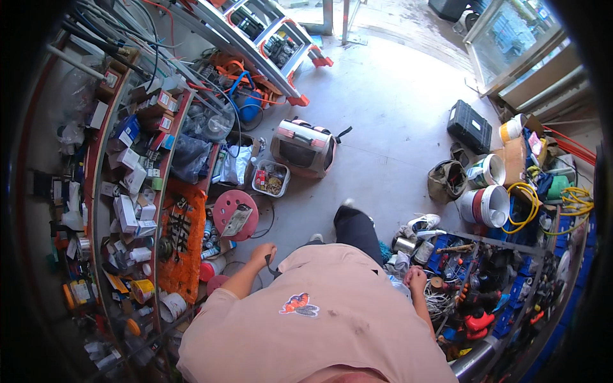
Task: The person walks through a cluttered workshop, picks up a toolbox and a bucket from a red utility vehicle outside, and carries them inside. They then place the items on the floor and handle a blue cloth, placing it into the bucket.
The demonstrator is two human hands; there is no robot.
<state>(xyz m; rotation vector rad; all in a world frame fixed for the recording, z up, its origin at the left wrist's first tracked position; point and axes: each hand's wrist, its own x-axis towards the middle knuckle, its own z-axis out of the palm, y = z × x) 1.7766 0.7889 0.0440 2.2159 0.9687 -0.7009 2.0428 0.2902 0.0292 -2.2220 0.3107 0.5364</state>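
Note:
My left hand [264, 252] hangs at my side with curled fingers and nothing visible in it. A black strap [273, 269] runs from beside the wrist toward my shirt. Nearest to this hand is a pink round stool [235, 215] with a folded paper or packet [237, 220] on its seat. My right hand [415, 278] is loosely closed near my other hip, and I see no object in its fingers. Beside it are clear plastic wrapping [398, 283] and a bundle of white cable [438, 302] among crowded tools.
Ahead on the floor stand a pet carrier [304, 149] and a plastic tub of small parts [271, 178]. An aluminium ladder [268, 40] leans at the upper left. Packed shelving [165, 158] lines the left; buckets [485, 207], a tool bag [447, 181] and a black hard case [469, 126] line the right.

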